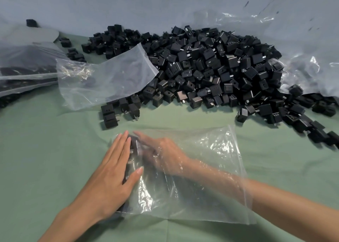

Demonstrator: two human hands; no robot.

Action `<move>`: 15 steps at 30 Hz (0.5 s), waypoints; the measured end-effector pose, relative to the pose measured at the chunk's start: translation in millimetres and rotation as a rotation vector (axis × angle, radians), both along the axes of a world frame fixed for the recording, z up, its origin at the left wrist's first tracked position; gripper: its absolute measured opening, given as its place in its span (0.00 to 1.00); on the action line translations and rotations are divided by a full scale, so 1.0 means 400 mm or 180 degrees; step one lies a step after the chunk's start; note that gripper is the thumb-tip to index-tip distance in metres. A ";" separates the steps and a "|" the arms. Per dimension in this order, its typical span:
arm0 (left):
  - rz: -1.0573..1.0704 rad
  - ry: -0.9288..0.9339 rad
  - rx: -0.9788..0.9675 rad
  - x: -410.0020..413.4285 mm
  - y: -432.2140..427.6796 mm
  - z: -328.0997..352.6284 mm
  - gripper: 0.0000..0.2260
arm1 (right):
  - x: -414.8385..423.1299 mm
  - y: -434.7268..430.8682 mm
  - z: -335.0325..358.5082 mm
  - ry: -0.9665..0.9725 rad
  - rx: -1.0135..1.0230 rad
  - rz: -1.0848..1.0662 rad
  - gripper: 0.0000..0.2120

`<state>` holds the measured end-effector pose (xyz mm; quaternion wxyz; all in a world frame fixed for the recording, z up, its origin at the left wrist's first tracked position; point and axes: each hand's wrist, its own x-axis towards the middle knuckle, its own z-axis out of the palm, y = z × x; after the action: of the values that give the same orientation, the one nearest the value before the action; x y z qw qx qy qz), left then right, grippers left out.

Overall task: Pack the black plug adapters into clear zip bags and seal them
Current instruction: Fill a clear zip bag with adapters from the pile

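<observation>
A clear zip bag (pixel 205 170) lies on the green cloth in front of me, its mouth toward the right. My right hand (pixel 161 150) is inside it up to the forearm, fingers stretched against a row of black plug adapters (pixel 134 150) at the bag's closed left end. My left hand (pixel 113 170) lies flat outside the bag, pressing on the same row from the left. A large heap of loose black adapters (pixel 211 67) covers the table behind.
An empty clear zip bag (pixel 102 82) lies against the left side of the heap. Filled bags (pixel 23 71) are stacked at the far left. Crumpled clear plastic (pixel 311 61) sits at the right by the grey wall. Stray adapters (pixel 110 115) lie near the front bag.
</observation>
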<state>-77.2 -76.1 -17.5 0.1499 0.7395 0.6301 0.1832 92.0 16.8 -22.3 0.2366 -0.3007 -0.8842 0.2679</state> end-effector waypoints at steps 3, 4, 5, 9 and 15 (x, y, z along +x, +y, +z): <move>-0.0103 0.0061 0.0050 -0.005 0.002 0.002 0.35 | -0.013 0.016 0.009 0.0151 -0.0203 0.0180 0.21; -0.0153 0.0114 0.0058 -0.009 0.005 0.003 0.35 | -0.015 0.022 0.010 0.0279 -0.0230 0.0225 0.20; -0.0196 0.0160 0.0058 -0.013 0.007 0.004 0.35 | -0.016 0.025 0.008 0.0374 -0.0222 0.0246 0.20; -0.0202 0.0079 0.0029 -0.018 0.012 0.004 0.35 | -0.025 0.017 -0.006 0.0574 -0.0240 -0.0059 0.14; 0.0641 -0.0031 -0.0193 -0.014 0.001 -0.005 0.39 | -0.044 0.002 -0.020 0.0705 -0.0648 -0.0703 0.11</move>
<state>-83.0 -75.5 -19.6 0.1562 0.6667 0.7058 0.1817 74.6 17.5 -30.4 0.3288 -0.3870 -0.7827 0.3599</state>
